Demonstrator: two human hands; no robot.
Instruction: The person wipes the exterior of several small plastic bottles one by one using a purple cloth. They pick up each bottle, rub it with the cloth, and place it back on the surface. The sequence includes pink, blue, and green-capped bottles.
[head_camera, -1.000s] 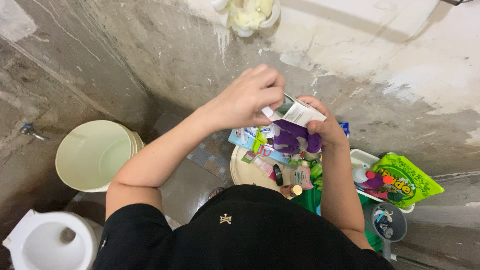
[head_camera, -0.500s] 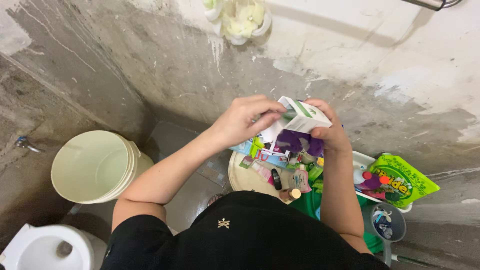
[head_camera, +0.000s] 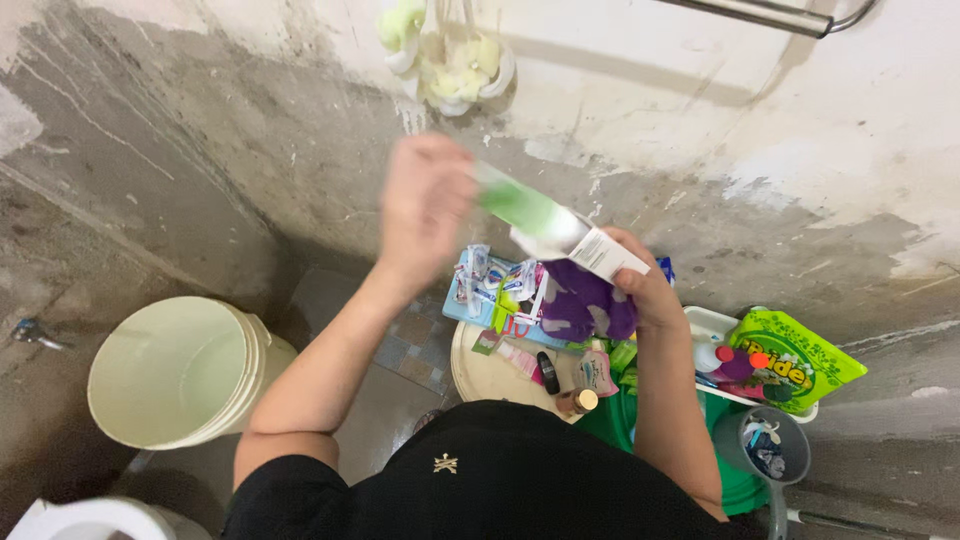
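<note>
the left hand has lifted up and away from where it sat half a second ago, when both hands were closed together on the white carton. now it is blurred with motion, curled around the upper end of a pale green tube whose lower part is still inside the carton's open end, so the tube appears to be partly drawn out. the right hand has stayed low, wrapped around the carton's bottom end and pressing a purple cloth against it. under the hands a round cream lid carries a light blue pack of small tubes at its far edge and small bottles and sachets toward its near right edge. just right of it a white tray holds a bright green pouch, with a small grey cup near its front corner. well to the left stands a stack of cream buckets, and a pale net scrubber hangs on the stained concrete wall above.
</note>
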